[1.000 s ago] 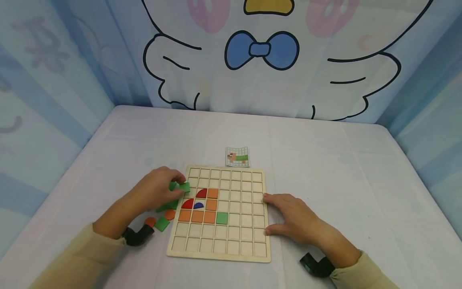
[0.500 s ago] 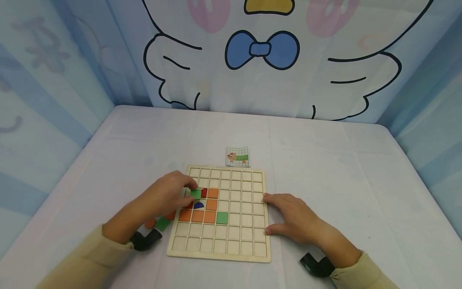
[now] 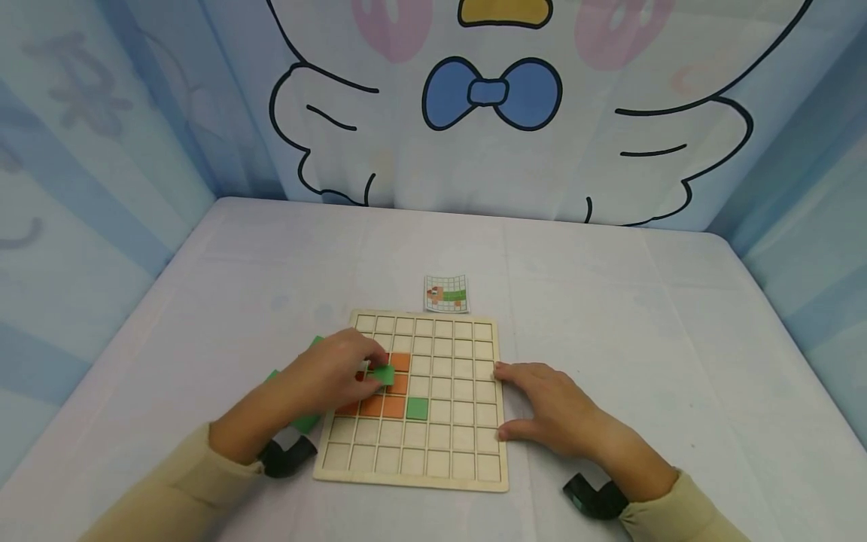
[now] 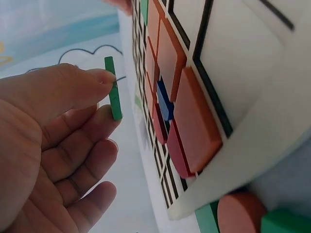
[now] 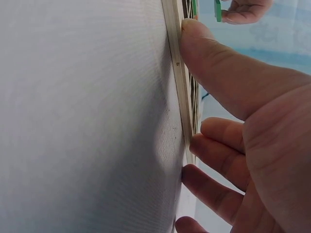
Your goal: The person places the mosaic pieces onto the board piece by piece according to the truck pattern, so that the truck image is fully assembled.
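My left hand (image 3: 335,369) pinches a green square tile (image 3: 385,375) between thumb and fingertips, over the left part of the wooden grid board (image 3: 445,462). In the left wrist view the held tile (image 4: 115,104) stands edge-on, apart from the board's surface. Orange square tiles (image 3: 393,407), two red curved pieces (image 4: 179,150) and a blue half-round piece (image 4: 165,101) lie in the grid; my left hand hides some of them from the head camera. One green square (image 3: 417,409) sits right of the lower orange row. My right hand (image 3: 555,410) touches the board's right edge with spread thumb and fingers.
Behind the board lies a small picture card (image 3: 445,294) with a gridded animal pattern. Loose green pieces (image 3: 306,423) and an orange round piece (image 4: 239,211) lie beside the board's left edge, partly under my left arm. A printed curtain (image 3: 494,165) stands behind the table.
My left hand has carried the green tile rightward from the board's left edge, past the red pieces, to above the orange squares. My right hand has stayed at the right edge.
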Available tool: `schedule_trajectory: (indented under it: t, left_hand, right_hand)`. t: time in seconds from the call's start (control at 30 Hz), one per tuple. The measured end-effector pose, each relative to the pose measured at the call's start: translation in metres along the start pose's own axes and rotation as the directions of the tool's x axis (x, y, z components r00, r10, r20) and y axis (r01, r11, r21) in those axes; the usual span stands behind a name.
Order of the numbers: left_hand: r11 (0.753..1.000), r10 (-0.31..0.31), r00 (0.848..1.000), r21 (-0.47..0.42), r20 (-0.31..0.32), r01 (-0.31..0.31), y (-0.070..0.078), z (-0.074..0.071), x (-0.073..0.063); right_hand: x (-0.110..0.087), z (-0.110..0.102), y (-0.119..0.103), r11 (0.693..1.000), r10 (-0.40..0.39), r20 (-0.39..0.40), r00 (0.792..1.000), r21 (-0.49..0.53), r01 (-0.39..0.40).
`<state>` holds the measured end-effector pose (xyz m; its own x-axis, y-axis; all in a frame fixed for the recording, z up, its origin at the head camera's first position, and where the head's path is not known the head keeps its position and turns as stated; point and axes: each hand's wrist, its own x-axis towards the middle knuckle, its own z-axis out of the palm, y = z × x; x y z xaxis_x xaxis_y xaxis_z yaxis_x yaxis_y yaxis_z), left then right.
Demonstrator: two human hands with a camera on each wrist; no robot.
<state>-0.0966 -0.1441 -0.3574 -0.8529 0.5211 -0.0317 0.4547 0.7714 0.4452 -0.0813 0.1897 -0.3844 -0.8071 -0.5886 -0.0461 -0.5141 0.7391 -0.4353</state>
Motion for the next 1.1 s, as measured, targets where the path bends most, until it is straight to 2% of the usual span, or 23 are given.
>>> schedule_trajectory:
  t: [0.17,0.33,0.63,1.1]
  left_hand:
    - [1.0,-0.002,1.0,0.018,0.012,0.002,0.006,0.002,0.001]
    - [1.0,-0.01,1.0,-0.006,0.026,0.011,0.012,0.004,0.002]
    - [0.998,0.058,0.998,-0.037,0.011,-0.057,0.017,0.01,0.007]
    - [0.996,0.083,0.996,-0.044,0.033,-0.081,0.027,0.016,0.013]
  right_hand:
    - [0.0,0.0,0.0,1.0,-0.003,-0.003,1.0,0.001,0.003]
    - [0.0,0.0,0.0,1.0,-0.005,-0.005,1.0,0.0,0.005]
    - [0.0,0.0,0.0,1.0,-0.006,-0.007,1.0,0.003,0.007]
    - [0.0,0.0,0.0,1.0,-0.011,-0.011,1.0,0.001,0.011]
